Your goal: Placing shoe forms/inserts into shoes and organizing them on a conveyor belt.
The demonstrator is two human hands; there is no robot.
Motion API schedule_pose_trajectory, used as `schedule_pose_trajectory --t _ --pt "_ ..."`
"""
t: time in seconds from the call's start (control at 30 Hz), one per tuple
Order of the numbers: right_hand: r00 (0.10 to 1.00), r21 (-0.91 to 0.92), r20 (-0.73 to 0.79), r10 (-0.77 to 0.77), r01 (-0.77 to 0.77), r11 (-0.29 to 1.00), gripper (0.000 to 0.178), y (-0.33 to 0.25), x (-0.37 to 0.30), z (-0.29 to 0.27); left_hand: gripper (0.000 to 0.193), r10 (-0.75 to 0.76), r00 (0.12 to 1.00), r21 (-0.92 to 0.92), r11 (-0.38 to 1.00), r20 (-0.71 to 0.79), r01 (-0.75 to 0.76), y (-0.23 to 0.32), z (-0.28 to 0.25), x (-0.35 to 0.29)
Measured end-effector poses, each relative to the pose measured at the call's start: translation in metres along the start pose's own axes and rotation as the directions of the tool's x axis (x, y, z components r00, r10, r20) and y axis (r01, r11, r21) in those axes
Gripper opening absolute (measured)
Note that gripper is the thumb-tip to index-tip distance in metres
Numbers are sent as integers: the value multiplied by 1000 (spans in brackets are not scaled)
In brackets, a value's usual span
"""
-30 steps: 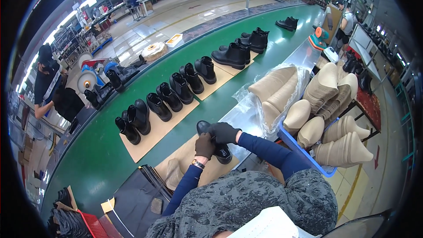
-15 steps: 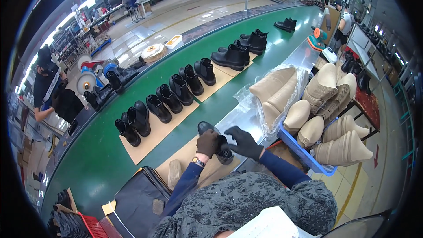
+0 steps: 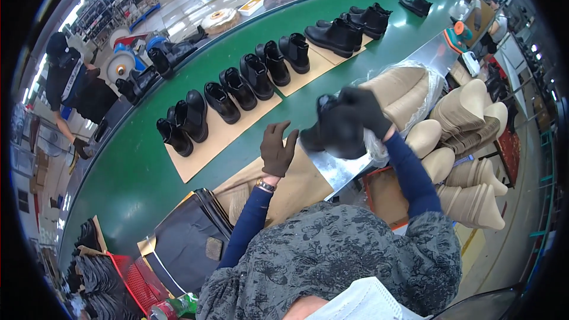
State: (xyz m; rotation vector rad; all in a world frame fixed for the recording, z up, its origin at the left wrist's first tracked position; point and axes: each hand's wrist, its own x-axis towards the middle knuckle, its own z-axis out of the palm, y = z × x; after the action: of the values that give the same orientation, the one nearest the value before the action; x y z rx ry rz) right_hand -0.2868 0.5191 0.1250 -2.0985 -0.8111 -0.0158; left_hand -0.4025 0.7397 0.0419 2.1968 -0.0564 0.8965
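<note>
Black boot point(image 3: 341, 136) is held up off the work surface by the right hand point(image 3: 368, 109), over the edge of the brown sheet point(image 3: 308, 185) and the metal strip point(image 3: 339, 173). Right fingers are bent around its upper part; exact finger placement is lost to blur. Nothing is held by the left hand point(image 3: 277, 149): it's well open, fingers apart, close to the boot's left end, no contact seen.

Risks, as judged: one-hand hold, so the boot could be twisted or dropped if the glove slips on smooth leather. Loose plastic wrap point(image 3: 372, 143) is right beside it and could be snagged by boot or cuff. Upper could be scuffed if the metal strip is brushed. Standing boots point(image 3: 222, 105) on the cardboard could be knocked by a wide swing.

Orientation: long axis looks roughly left-right across the view, narrower end pointed at the left hand. Toe vs heel can't be told, too blurred.
</note>
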Motion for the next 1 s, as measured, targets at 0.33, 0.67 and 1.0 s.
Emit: schedule_pose_trajectory --t 0.33,0.67,1.0 --pt "956 -441 -84 -282 218 871 17 111 189 -10 25 -248 964 140 962 95 234 -19 -3 -28" --pt "902 -115 -430 31 -89 989 101 302 224 95 27 -457 859 332 867 229 372 -31 7 -37" --pt "930 -145 226 290 -262 954 55 295 287 84 28 -428 801 319 895 419 312 -29 47 -2"
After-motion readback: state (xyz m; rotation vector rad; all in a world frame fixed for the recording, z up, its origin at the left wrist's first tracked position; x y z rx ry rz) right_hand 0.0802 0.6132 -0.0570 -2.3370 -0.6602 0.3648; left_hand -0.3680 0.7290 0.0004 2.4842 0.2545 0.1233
